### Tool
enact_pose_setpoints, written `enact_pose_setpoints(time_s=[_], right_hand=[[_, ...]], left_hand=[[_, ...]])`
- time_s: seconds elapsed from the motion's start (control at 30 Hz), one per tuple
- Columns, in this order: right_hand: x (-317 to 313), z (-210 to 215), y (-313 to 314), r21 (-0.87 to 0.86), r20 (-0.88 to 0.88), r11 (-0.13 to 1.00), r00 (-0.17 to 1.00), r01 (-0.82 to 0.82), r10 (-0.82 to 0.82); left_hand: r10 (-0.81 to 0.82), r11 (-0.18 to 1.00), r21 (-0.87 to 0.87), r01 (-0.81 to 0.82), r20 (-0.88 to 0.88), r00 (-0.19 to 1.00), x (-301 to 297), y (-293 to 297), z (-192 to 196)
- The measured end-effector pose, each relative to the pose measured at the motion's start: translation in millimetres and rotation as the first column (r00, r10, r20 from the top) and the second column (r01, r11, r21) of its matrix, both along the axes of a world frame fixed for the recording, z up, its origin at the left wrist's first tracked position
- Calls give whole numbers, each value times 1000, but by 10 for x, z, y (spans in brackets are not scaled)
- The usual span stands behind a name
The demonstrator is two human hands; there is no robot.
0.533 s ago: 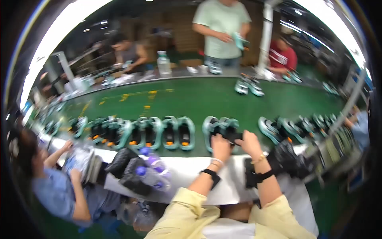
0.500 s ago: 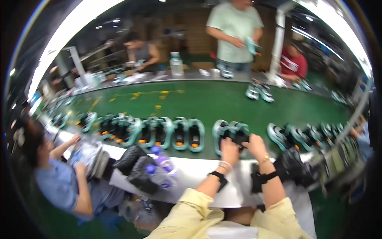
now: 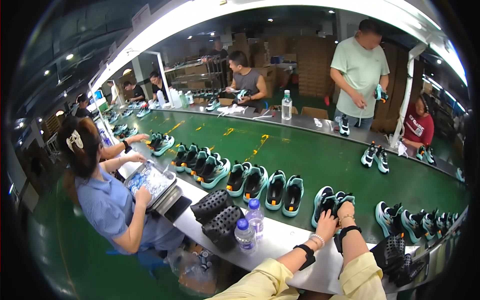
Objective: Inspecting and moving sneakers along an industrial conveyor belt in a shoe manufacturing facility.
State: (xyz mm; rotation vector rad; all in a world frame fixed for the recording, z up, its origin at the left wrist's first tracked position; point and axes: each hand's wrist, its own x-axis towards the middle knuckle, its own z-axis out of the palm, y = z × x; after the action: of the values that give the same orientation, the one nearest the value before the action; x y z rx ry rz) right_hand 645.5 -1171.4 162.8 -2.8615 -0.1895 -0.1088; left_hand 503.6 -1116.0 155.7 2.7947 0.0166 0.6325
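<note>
A pair of black and mint-green sneakers stands on the green belt just past my hands. My left hand (image 3: 327, 225) has its fingers curled at the near end of the left sneaker (image 3: 322, 200). My right hand (image 3: 346, 214), close beside it, is closed at the right sneaker (image 3: 343, 198), its fingertips partly hidden by the shoe and the hand itself. Black straps circle both my wrists. More pairs of sneakers (image 3: 284, 194) line the belt's near edge to the left, and another row (image 3: 402, 221) continues to the right.
Two water bottles (image 3: 245, 235) and black perforated clogs (image 3: 220, 225) sit on the white ledge (image 3: 285, 237) to my left. Dark clogs (image 3: 395, 255) lie at right. A co-worker in blue (image 3: 107, 205) sits at left by a tray (image 3: 162, 192). Others work beyond the green belt (image 3: 300, 145).
My view has swung left and sharpened, so the scene sits farther right in it. My right hand is closer to my left and now on the right sneaker.
</note>
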Motion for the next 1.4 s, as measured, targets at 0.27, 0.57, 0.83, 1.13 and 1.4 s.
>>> enact_pose_setpoints(time_s=[0.27,0.57,0.83,1.13,1.4], right_hand=[[-36,222,-56,-99,-83,992,995,-71,63],[-51,77,76,-94,97,986,984,-137,146],[265,-98,4,-62,84,963,960,-262,267],[-578,383,-229,264,214,809,850,-525,482],[-2239,247,-939,721,-84,642,887,-260,453]], left_hand=[[6,998,57,-2,-70,998,1,35,115],[-15,997,-76,10,-56,998,31,105,-51],[50,998,-30,-56,-156,986,12,7,-62],[69,996,56,-67,-22,997,31,282,38],[83,996,19,-86,122,989,-211,265,208]])
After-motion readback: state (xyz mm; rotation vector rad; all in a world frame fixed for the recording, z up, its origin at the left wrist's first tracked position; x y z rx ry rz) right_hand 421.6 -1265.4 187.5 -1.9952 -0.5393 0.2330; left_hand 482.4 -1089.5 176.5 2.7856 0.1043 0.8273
